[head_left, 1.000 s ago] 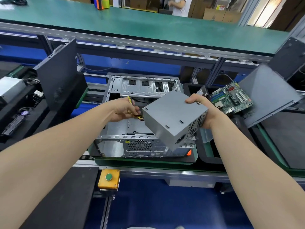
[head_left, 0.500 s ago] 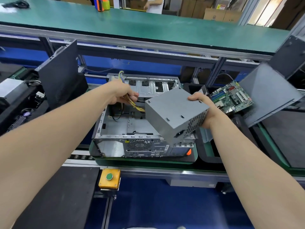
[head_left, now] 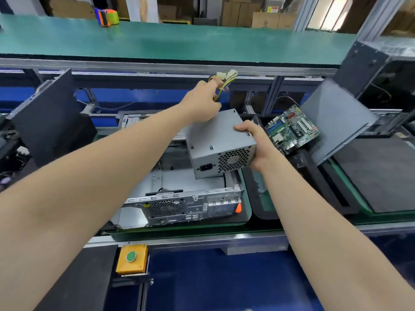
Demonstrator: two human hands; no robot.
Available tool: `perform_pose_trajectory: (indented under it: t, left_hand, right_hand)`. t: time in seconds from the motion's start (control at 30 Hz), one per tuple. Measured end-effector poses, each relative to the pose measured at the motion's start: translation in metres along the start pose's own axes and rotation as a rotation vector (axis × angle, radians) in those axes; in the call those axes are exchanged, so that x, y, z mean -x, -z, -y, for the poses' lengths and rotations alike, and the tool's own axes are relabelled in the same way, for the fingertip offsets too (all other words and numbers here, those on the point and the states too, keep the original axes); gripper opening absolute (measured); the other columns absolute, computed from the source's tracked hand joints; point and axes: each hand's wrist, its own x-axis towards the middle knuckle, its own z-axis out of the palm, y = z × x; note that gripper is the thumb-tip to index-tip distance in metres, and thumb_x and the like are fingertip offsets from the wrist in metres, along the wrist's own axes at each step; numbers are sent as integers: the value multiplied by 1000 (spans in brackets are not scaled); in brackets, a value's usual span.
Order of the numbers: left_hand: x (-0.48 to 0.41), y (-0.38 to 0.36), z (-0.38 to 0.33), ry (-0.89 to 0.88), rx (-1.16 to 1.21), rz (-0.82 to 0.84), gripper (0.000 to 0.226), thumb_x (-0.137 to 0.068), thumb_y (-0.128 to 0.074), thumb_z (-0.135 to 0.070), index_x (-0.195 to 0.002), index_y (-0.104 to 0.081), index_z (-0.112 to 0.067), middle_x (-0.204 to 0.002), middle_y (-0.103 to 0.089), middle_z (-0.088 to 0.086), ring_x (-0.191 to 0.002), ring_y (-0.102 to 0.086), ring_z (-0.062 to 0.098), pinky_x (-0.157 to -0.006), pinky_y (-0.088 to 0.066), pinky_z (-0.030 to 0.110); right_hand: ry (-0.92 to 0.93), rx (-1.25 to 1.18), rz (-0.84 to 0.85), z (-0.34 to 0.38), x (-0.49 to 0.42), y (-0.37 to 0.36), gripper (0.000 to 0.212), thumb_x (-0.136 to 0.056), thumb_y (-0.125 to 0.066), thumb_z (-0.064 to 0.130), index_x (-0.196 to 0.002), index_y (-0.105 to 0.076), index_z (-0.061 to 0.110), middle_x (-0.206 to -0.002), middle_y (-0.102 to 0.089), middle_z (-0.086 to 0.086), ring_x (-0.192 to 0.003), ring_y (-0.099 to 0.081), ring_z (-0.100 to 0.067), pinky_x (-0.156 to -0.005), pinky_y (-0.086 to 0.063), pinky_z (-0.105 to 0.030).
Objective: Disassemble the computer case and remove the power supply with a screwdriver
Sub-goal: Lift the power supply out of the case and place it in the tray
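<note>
I counted one power supply [head_left: 215, 140], one computer case [head_left: 179, 205], one motherboard [head_left: 292, 129] and one cable bundle [head_left: 224, 83]. Two hands showed on my feed, the left hand [head_left: 202, 104] and the right hand [head_left: 258, 144], plus one yellow button box [head_left: 132, 259].

2 arms outstretched; left hand [head_left: 202, 102] higher, gripping cables [head_left: 226, 78]; right hand [head_left: 256, 144] gripping power supply [head_left: 215, 140].

Green table [head_left: 179, 43] at back w/ orange-green item [head_left: 106, 16] on its far edge. Lower conveyor [head_left: 202, 241]: open PC case [head_left: 179, 205] on green tray [head_left: 246, 205], black panel [head_left: 381, 176] flat to rt
</note>
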Motion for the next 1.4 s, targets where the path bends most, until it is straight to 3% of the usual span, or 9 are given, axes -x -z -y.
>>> perform_pose_trajectory:
  t: [0.13, 0.27, 0.33, 0.43, 0.53, 0.63, 0.73, 0.97, 1.4]
  left_hand:
    - [-21, -32, -44, -96, -58, 52, 21, -101, -51, -21, -116, -59, -8, -119, -50, 12, -97, -55, 33, -81, -43, 36]
    - [-38, -66, -79, -192, 54, 96, 32, -104, -48, -22, -133, -60, -16, -123, -64, 0, -99, -60, 21, -85, -48, 27]
    - [-48, -81, -92, -221, 119, 110, 32, -104, -47, -19, -134, -58, -23, -97, -63, -11, -75, -55, 12, -59, -40, 14]
    - [-69, -100, -108, -192, 219, 134, 26, -101, -52, -20, -124, -39, -20, -89, -60, -2, -58, -47, 9, -48, -34, 22]
    - [-88, -113, -126, -193, 351, 134, 57, -94, -62, -16, -137, -26, -24, -119, -60, 6, -57, -53, 0, -55, -42, 19]
    - [-100, -122, -141, -210, 275, 216, 75, -87, -66, -17, -150, -32, -39, -146, -52, -4, -103, -62, 14, -74, -48, 25]
    - [-109, -142, -148, -184, 234, 295, 68, -85, -69, -19, -146, -45, -39, -145, -48, -8, -107, -55, 10, -78, -42, 21]
    - [-126, -175, -124, 152, 646, 350, 50, -91, -59, 4, -133, -57, -24, -136, -54, 8, -115, -59, 26, -92, -58, 43]
    - [-193, -186, -44, 404, 804, 466, 41, -102, -62, -21, -139, -44, -22, -124, -55, 4, -104, -65, 29, -95, -57, 54]
  right_hand:
    - [86, -51, -88, 14, 5, 22, 31, -67, -80, 38, -91, -80, 19, -95, -74, -10, -77, -72, -31, -71, -61, -40]
    - [140, -51, -227, 35, 10, 63, 27, -74, -79, 37, -93, -76, 19, -95, -73, -8, -77, -69, -30, -71, -55, -36]
    - [142, -49, -312, 47, 10, 88, 45, -68, -82, 38, -107, -75, 17, -103, -73, -12, -86, -69, -32, -77, -55, -41]
    - [171, -15, -441, 65, 11, 123, 77, -56, -87, 38, -126, -72, 9, -124, -74, -20, -99, -69, -34, -86, -55, -47]
    - [215, 40, -576, 74, 10, 151, 85, -61, -89, 38, -138, -64, 13, -115, -75, -10, -99, -71, -29, -90, -57, -43]
    - [283, 38, -644, 79, 6, 169, 65, -65, -90, 32, -120, -63, 13, -88, -63, 1, -66, -61, -15, -57, -46, -26]
    - [319, 10, -661, 82, 0, 181, 64, -64, -91, 29, -120, -59, 24, -98, -70, 5, -65, -67, -6, -41, -45, -18]
    - [301, 313, -714, 72, -37, 191, 109, -44, -88, 52, -143, -49, 31, -119, -66, 8, -103, -66, -20, -80, -57, -38]
    - [134, 732, -743, 60, -128, 173, 116, -55, -83, 62, -156, -33, 33, -119, -59, 2, -104, -55, -27, -81, -44, -40]
